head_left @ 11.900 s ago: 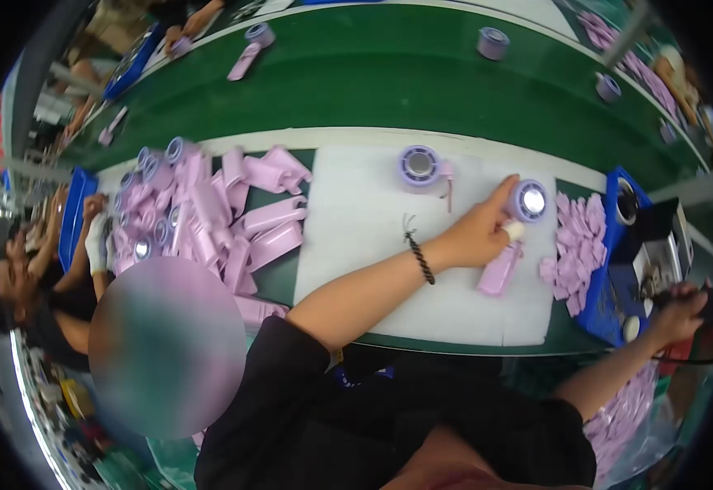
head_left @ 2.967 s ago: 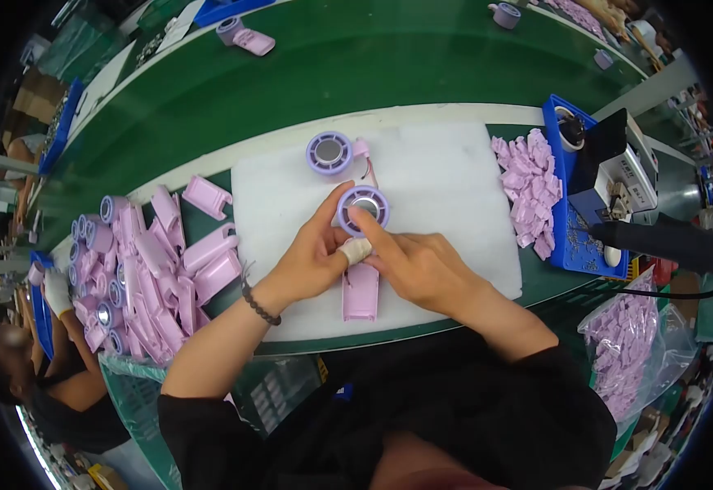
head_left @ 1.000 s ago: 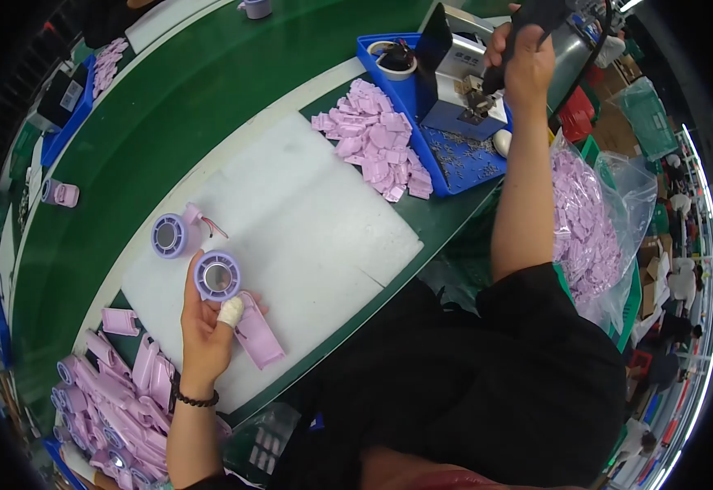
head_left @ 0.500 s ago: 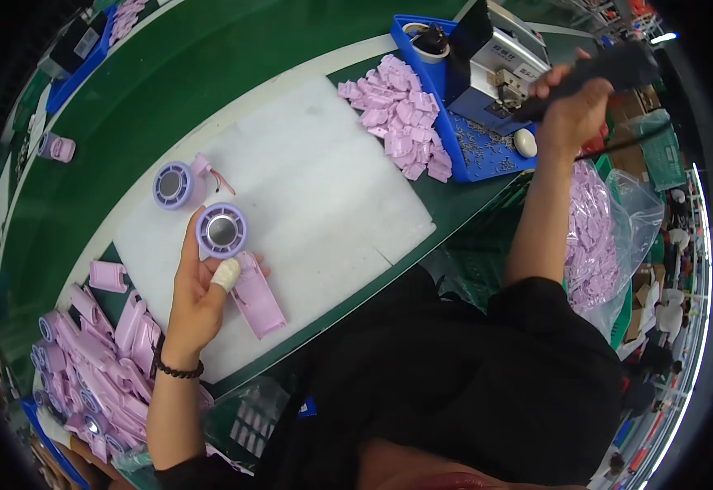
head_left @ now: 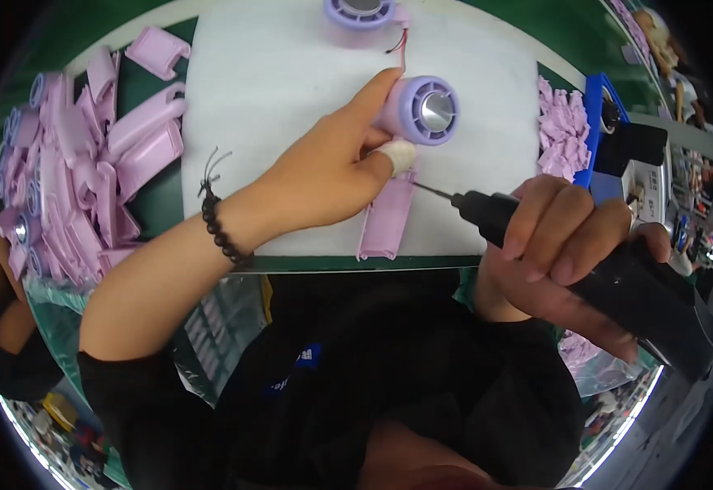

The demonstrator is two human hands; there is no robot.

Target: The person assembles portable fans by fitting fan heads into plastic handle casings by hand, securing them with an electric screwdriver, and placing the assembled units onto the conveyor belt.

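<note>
Nearby, right grip [head_left: 569, 229]: closed round the black screwdriver [head_left: 634, 294] — probably weighty, held by its thick body.
Left grip [head_left: 336, 167]: clasping the purple fan head [head_left: 418, 114] over the white mat [head_left: 491, 90]; likely light, stiff, smooth — best held sideways.
Beyond: second fan head [head_left: 360, 26], its thin wires [head_left: 404, 49] probably fragile.

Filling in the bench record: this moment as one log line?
left hand: holds purple-pink unit | right hand: holds black driver, tip near unit, contact unclear | white mat: second unit
</note>
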